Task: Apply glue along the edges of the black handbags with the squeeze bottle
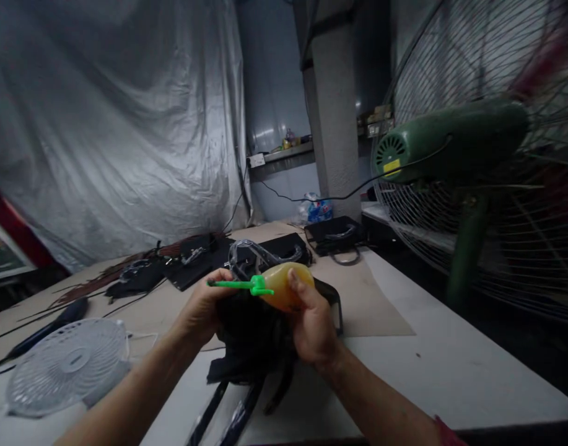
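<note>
A squeeze bottle (290, 286) of amber liquid, likely glue, lies nearly level in my right hand (315, 325), whose fingers and thumb wrap its body. Its thin green nozzle (232, 285) points left, with the tip close to the fingers of my left hand (208, 310). That left hand grips the upper left edge of a black bag (251, 341), and its fingertips are partly hidden. Dark straps (240, 415) hang from the bag toward the table's front edge. The lower side of the bottle covers part of the bag.
Several black bags (284, 246) with plastic-wrapped handles lie farther back on brown board (381, 310). A small white fan (74, 365) lies at the left of the white table (455, 371). A large green caged fan (455, 145) stands close on the right. A cable crosses behind.
</note>
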`<state>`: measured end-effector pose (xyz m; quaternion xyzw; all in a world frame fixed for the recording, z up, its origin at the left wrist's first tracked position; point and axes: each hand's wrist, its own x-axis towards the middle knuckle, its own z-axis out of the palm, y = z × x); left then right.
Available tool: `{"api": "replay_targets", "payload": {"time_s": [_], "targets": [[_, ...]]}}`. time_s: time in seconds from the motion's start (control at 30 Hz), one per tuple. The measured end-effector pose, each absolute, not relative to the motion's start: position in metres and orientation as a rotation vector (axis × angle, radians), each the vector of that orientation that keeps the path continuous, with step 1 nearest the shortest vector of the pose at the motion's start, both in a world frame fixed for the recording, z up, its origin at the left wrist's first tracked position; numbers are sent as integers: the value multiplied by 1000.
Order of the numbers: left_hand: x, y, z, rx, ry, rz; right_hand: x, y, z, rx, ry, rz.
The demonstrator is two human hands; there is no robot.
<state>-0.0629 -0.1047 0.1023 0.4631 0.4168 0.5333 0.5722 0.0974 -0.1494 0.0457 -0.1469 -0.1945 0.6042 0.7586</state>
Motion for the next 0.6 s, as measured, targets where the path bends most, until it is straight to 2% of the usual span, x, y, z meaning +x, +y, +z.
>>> {"api": "replay_targets", "payload": {"time_s": [0.3,0.47,0.6], "targets": [[-41,-75,102,716,794,1754,123,-160,32,-476,-487,1315],[-28,-71,109,681,701,1806,163,-168,23,-515,-430,1208],[-27,-77,113,689,675,1790,160,-170,14,-447,-424,1378]]}}
